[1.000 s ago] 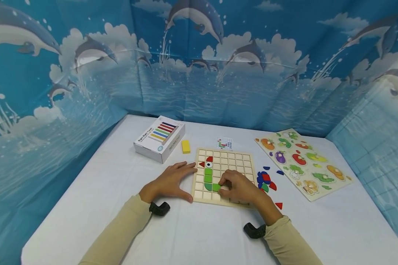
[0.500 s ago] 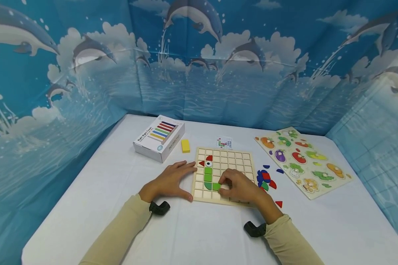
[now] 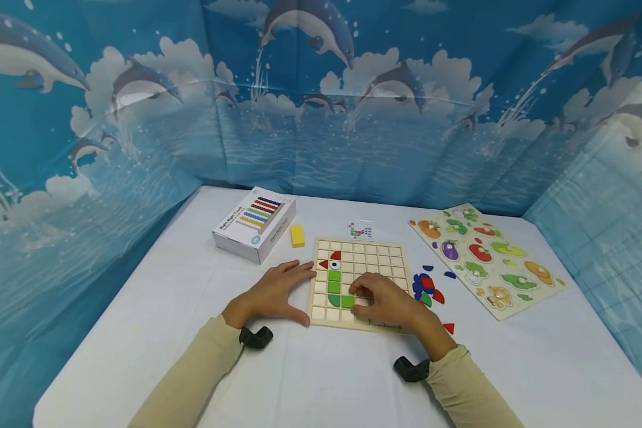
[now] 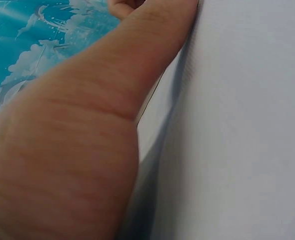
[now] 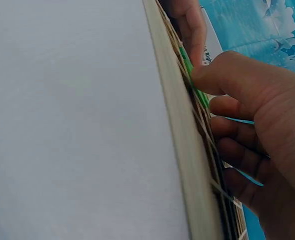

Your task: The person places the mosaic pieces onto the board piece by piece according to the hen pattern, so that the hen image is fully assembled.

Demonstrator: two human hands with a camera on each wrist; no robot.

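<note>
The right grip (image 3: 382, 303) hides part of the board (image 3: 359, 267); the card (image 3: 359, 229) is too small to read.

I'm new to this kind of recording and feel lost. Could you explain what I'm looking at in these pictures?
There is no machine: these are a person's two bare hands. The wide picture comes from a camera on the head, looking forward and down; the two close ones come from a camera on each wrist.

On the white table lies a wooden board with square cells, some filled with coloured pieces. Around it are a small card, a yellow block, a white box, loose pieces and a vegetable puzzle.

The left hand is spread at the board's left edge and holds nothing. The right hand seems to pinch a green square on the board.
</note>
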